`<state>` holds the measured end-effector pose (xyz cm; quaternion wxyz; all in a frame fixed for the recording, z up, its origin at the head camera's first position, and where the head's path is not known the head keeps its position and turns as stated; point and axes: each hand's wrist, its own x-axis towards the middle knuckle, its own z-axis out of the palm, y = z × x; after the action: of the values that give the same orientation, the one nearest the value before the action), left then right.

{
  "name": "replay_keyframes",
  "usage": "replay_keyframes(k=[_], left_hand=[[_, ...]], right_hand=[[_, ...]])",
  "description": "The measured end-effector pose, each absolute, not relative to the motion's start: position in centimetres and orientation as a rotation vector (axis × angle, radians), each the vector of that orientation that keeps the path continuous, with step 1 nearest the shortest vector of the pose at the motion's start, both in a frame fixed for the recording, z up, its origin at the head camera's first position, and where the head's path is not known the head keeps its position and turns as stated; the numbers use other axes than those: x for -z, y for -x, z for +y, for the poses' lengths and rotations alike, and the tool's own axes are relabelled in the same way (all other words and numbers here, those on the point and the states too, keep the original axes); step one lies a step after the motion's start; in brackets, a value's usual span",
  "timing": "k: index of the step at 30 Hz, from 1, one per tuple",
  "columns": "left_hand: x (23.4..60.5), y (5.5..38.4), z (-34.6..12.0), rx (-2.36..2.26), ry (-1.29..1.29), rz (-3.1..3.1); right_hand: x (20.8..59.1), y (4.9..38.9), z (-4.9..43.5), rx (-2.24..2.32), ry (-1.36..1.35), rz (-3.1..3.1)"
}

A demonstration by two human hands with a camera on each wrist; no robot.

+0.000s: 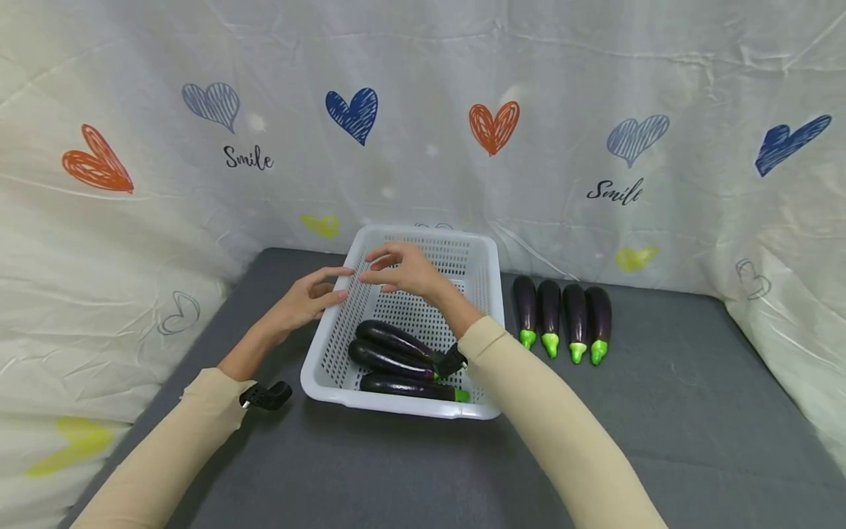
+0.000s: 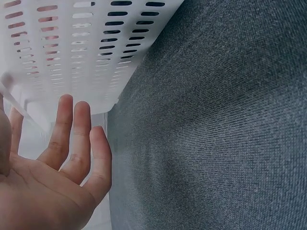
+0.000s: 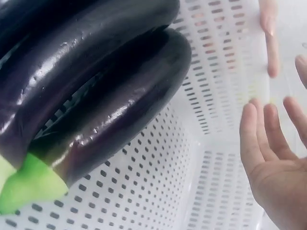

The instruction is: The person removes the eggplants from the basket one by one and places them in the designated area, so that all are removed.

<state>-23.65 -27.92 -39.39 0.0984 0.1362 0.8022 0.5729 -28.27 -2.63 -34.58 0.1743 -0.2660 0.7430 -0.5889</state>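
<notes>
A white perforated plastic basket (image 1: 396, 401) stands on the grey table, holding three dark purple eggplants (image 1: 410, 386) with green stem ends near its front side. My left hand (image 1: 304, 300) is at the basket's left rim, thumb and fingers spread and slightly bent. In the left wrist view its fingers (image 2: 81, 139) lie beside the basket's outer wall, gripping nothing. Over the inside of the basket, toward its left wall, hovers my right hand (image 1: 405, 272) with loosely bent fingers and nothing in them. The right wrist view puts an eggplant (image 3: 120, 105) in the basket near this hand (image 3: 283, 182).
Several more eggplants (image 1: 576, 323) lie in a row right of the basket, stem ends toward me. A white curtain (image 1: 423, 176) printed with hearts hangs behind the table (image 1: 687, 411). A small black device (image 1: 266, 397) is strapped at the left wrist.
</notes>
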Motion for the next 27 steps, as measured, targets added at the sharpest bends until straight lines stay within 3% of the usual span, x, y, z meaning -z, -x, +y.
replay_keyframes(k=[27], left_hand=[[39.4, 23.6, -27.9, -1.708, -0.405, 2.371]], right_hand=[[39.8, 28.7, -1.6, 1.394, 0.623, 1.996]])
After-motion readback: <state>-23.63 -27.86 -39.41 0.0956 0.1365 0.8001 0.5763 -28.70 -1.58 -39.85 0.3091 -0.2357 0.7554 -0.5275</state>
